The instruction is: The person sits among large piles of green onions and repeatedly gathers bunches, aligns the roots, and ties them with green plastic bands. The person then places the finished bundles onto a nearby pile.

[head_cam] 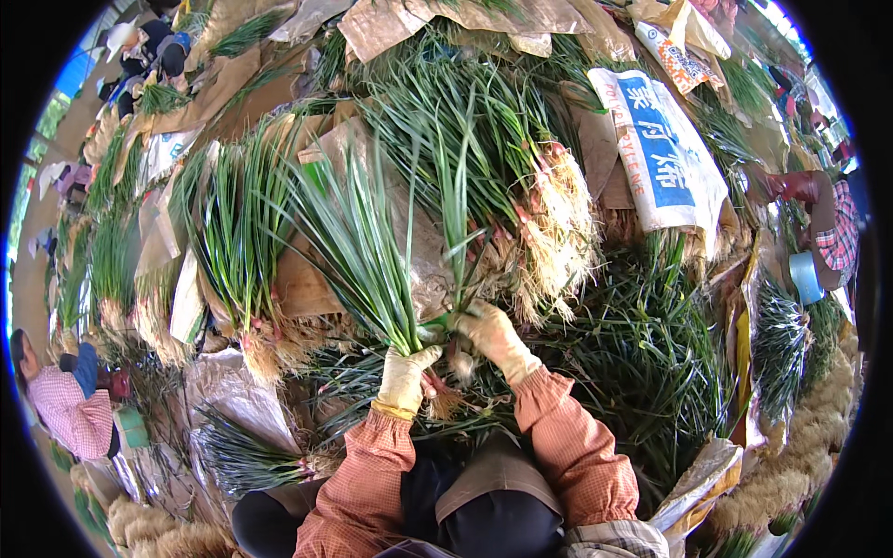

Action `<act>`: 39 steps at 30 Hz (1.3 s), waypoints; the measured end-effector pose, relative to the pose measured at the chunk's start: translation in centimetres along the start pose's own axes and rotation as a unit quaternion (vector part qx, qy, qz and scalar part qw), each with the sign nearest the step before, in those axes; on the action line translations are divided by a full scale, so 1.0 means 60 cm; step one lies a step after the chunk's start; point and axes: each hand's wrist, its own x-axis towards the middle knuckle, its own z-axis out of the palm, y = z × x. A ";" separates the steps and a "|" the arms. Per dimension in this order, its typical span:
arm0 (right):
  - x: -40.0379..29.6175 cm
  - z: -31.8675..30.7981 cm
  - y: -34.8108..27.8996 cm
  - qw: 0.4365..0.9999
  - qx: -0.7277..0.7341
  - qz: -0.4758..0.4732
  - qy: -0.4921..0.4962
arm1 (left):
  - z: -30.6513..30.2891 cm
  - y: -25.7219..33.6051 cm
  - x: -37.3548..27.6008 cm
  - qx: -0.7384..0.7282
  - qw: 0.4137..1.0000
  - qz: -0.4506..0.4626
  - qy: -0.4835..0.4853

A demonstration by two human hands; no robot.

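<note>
My left hand point(404, 376), in a pale yellow glove, grips a bunch of long green-leaved plants point(377, 279) near its base, with reddish stems and roots below the fist. To its right, my right hand point(492, 335), gloved too, holds a smaller, slightly blurred stalk point(457, 209) whose leaves stand upright. Pale roots hang under that hand. Beyond both hands lies a large pile of the same plants point(446, 139) with pale tangled roots point(558, 223) towards the right. Another bundle point(237, 244) lies at the left, roots towards me.
Loose green leaves point(628, 349) are heaped at my right. A printed white woven sack point(663, 153) covers plants at the upper right. A small bundle point(251, 453) lies at lower left. Other people sit at the left point(70, 411) and right point(837, 223), with rows of root bundles point(781, 474) at lower right.
</note>
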 end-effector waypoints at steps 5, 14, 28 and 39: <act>-0.023 0.020 0.059 0.967 -0.163 -0.192 0.037 | 0.023 -0.035 0.003 -0.078 0.993 0.077 -0.047; -0.024 0.021 0.014 0.979 0.197 0.011 -0.046 | 0.018 -0.044 -0.022 -0.126 0.988 -0.015 -0.087; -0.014 0.048 -0.030 0.963 0.258 -0.072 -0.034 | 0.017 0.001 -0.042 -0.047 0.998 0.002 -0.045; -0.066 0.026 -0.077 0.892 0.418 -0.160 0.072 | 0.034 0.020 -0.047 -0.199 0.977 0.026 -0.071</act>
